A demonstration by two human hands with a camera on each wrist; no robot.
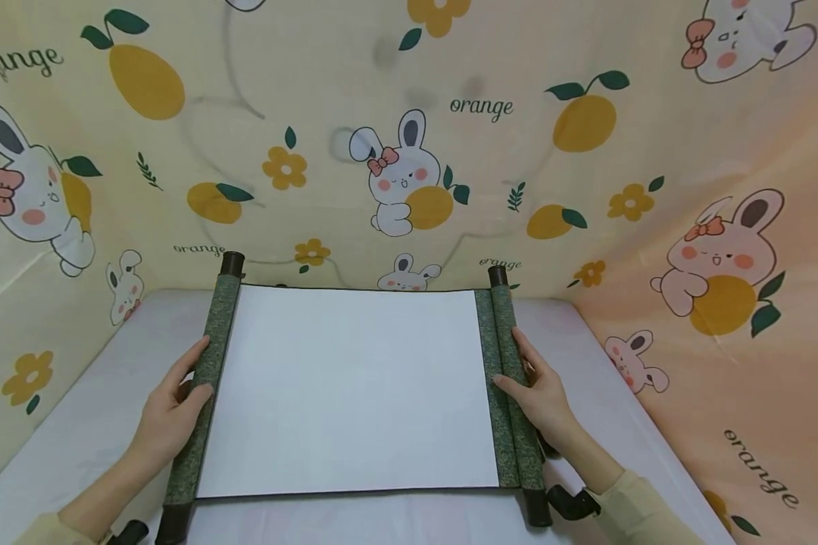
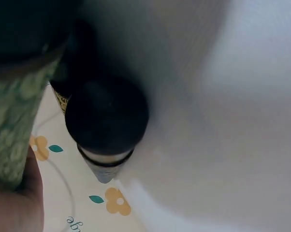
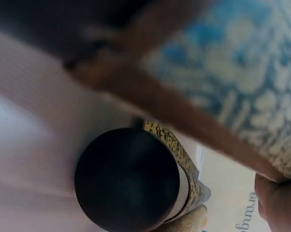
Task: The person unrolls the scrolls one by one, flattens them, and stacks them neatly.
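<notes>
A hanging scroll is spread between my hands, its sheet [image 1: 354, 386] blank white on the side facing me. Green patterned fabric covers the left roller [image 1: 216, 325] and the right roller [image 1: 528, 446], and both end in dark knobs. My left hand [image 1: 167, 416] grips the left roller, thumb on the near side. On the other side, my right hand [image 1: 544, 400] grips the right roller about midway, its thumb over the green border strip [image 1: 492, 424]. The scroll's far face is hidden in the head view; blue-and-white patterned fabric [image 3: 237, 63] shows in the right wrist view.
Beneath the scroll, a black round end [image 2: 107, 116] of a rolled item appears in the left wrist view. A similar black end [image 3: 128, 179] shows in the right wrist view. A white tabletop [image 1: 566, 341] meets a printed cloth backdrop [image 1: 354, 68] behind and at both sides.
</notes>
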